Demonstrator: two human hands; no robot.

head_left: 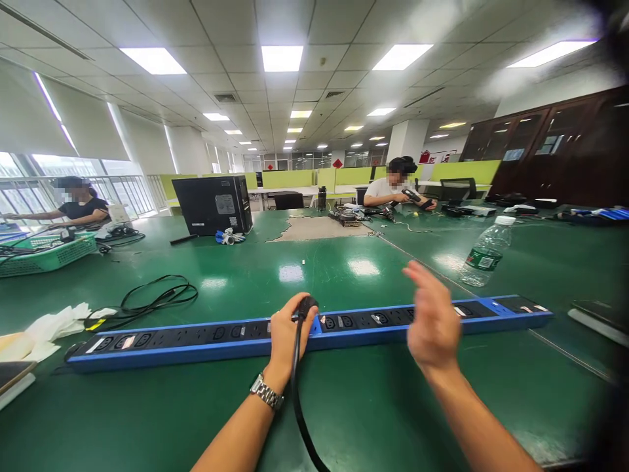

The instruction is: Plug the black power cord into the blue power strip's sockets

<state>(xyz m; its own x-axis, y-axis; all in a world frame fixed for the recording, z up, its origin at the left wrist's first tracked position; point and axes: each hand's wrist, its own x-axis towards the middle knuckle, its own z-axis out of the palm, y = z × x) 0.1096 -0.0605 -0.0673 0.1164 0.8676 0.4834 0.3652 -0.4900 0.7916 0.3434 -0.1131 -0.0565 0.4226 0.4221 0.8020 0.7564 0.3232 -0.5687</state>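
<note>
While the left hand (pixel 289 332) clasps the plug (pixel 307 307) at the middle of the power strip (pixel 171 357) and the right hand (pixel 433 321), open, hovers by its right half, this looks like positioning, calling next for square, steady alignment.

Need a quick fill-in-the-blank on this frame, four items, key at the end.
1. The black plug is held in the person's ____ hand.
2. The long edges of the power strip are ____.
3. The cap on the clear plastic bottle is ____.
4. The tabletop under the strip is ____.

Missing words: left; blue; white; green.
</note>
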